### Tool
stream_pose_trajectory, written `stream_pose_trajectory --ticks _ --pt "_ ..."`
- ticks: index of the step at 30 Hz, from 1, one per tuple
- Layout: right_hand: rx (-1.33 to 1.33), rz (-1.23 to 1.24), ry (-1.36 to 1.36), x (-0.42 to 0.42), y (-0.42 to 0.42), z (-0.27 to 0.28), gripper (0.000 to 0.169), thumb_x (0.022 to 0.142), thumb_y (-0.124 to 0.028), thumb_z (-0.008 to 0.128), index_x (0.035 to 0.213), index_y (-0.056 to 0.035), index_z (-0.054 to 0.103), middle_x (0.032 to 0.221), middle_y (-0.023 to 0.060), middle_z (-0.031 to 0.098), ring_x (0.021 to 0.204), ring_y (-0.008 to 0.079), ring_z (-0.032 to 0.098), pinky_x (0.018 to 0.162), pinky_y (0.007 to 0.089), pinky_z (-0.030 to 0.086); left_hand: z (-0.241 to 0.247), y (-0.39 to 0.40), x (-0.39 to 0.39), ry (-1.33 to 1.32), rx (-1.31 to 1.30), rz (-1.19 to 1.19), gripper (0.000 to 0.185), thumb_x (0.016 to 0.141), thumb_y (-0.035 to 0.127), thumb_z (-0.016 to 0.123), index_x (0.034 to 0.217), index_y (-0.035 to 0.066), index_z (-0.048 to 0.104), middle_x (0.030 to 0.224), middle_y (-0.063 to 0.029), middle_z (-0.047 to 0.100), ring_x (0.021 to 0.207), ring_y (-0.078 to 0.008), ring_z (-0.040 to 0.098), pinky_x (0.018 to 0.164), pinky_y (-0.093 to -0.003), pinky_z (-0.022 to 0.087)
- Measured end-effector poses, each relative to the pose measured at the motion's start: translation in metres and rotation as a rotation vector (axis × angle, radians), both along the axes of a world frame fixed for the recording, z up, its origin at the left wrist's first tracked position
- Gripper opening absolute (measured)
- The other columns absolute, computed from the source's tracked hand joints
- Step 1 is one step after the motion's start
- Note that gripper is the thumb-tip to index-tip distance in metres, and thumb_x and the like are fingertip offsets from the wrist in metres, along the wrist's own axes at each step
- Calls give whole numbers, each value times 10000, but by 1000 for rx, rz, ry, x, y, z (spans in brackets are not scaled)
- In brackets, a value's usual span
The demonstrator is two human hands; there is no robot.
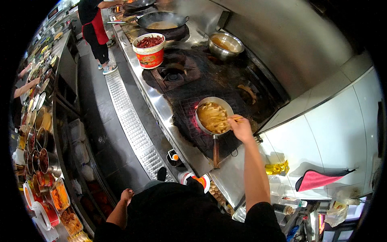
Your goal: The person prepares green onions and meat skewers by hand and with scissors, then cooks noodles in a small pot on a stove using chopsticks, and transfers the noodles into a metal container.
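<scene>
In the head view, a saucepan (213,116) of broth with pale flat strips sits on a grill grate (193,121) over a red-glowing burner. Its wooden handle (216,152) points back toward me. My right hand (241,128) is at the pan's right rim, its fingers closed around a thin yellowish utensil (237,118), perhaps chopsticks, whose lower end is hard to make out. At my side, away from the stove, hangs my left hand (128,195), fingers curled, with nothing visible in it.
A bucket of dried red chilies (148,53) stands beside an unused burner (173,75). Behind are a steel bowl of liquid (225,45) and a steaming wok (162,22). Another person (96,30) in a red apron stands farther along. Food containers line the left counter (59,57).
</scene>
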State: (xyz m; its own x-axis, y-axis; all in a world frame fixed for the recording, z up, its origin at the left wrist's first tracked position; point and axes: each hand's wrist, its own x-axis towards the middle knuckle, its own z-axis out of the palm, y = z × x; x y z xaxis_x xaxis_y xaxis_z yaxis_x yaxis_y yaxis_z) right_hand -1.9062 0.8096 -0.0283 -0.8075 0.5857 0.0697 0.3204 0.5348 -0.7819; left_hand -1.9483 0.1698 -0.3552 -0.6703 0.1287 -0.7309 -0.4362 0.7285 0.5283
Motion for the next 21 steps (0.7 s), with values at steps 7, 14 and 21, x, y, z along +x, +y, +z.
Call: stream_pose_trajectory --ticks 7,14,21 --pt "135 -19 70 2 14 15 175 837 -150 627 904 2 681 916 136 682 828 242 659 750 320 509 11 22 -10 -87 18 55 261 814 167 643 1018 7 613 931 -106 649 836 -248 629 747 -350 485" --pt "417 20 158 -17 16 -3 185 879 -154 623 947 15 656 840 76 676 723 121 624 678 255 507 1 4 2 27 39 79 273 761 157 676 974 -6 623 955 -115 646 876 -244 620 740 -331 474" --pt "-154 -333 44 7 59 15 234 925 -222 573 1010 -10 622 741 45 601 562 109 581 472 253 505 -26 -23 8 70 25 76 266 742 150 675 970 19 636 926 -118 654 881 -229 623 747 -334 475"
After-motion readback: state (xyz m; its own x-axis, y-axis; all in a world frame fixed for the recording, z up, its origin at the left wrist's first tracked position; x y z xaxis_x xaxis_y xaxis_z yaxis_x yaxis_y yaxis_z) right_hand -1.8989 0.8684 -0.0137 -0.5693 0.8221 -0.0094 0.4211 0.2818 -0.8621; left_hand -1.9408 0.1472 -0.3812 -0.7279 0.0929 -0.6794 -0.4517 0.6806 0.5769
